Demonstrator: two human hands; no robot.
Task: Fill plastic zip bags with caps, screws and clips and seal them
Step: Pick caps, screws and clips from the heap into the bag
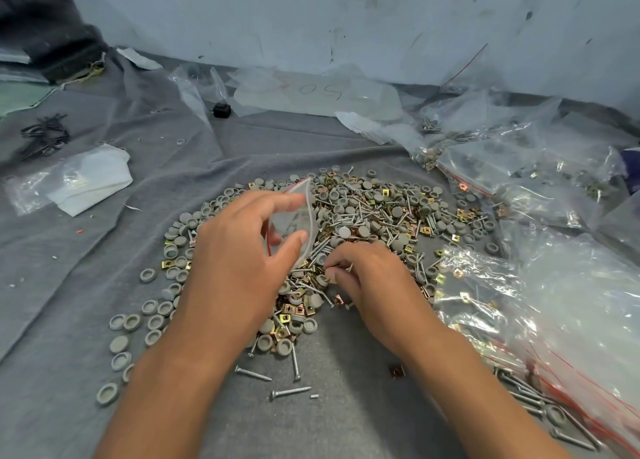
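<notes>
The left hand [239,250] holds open a small clear red-striped zip bag [298,216] while the right hand [367,278] pinches silver screws [348,269] from the mixed pile of grey caps, screws and brass clips [381,212].

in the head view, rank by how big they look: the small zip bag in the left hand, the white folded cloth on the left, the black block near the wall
1. white folded cloth
2. zip bag, in the left hand; partly hidden, so the order of these two is unsure
3. black block, though farthest away
</notes>
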